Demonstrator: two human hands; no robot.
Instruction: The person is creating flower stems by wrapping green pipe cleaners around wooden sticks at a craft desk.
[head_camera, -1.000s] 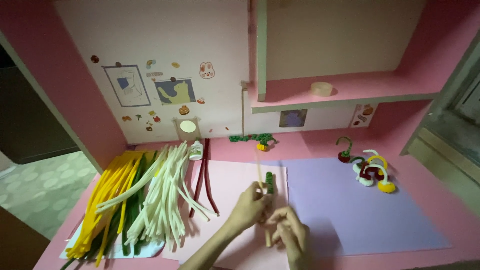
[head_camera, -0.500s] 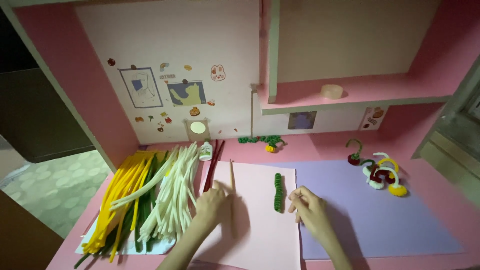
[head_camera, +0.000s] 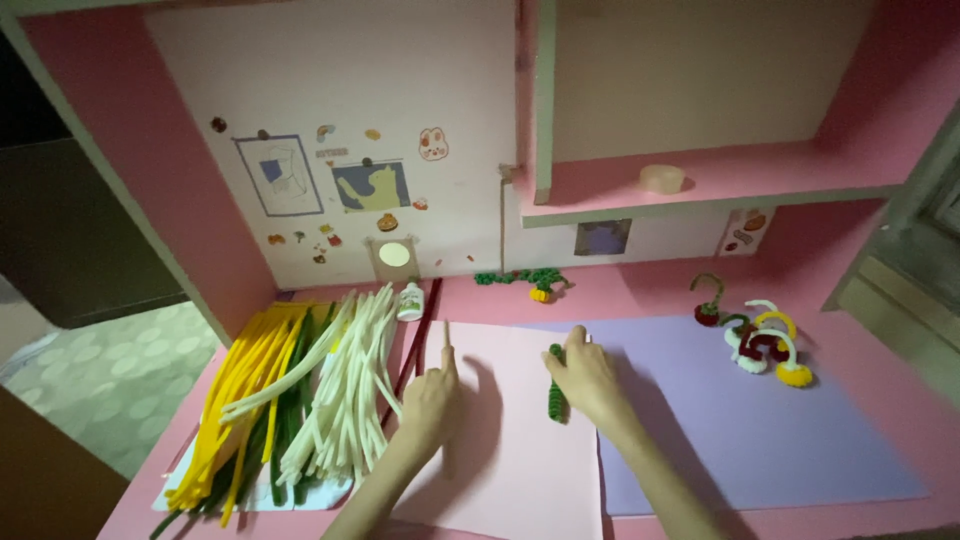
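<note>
**Hands at the pink sheet: stick and green stem**

I see my left hand (head_camera: 432, 400) resting on the pink sheet (head_camera: 510, 460), fingers curled loosely around the lower end of a thin wooden stick (head_camera: 446, 338) that points away from me. How firm the hold is, I cannot tell. My right hand (head_camera: 585, 378) sits at the seam between the pink sheet and the purple sheet (head_camera: 760, 440), fingers bent over the top of a twisted green pipe cleaner (head_camera: 555, 395); it touches the piece, but a closed grip is not visible.

Step in hand, as I judge it: picking up the two parts that lie apart on the bench (head_camera: 880, 340). The next move calls for a secure pinch on each part.

To the left lie white pipe cleaners (head_camera: 345, 400) and yellow pipe cleaners (head_camera: 235, 400). Finished looped pieces (head_camera: 765, 340) stand well apart on the right.
</note>
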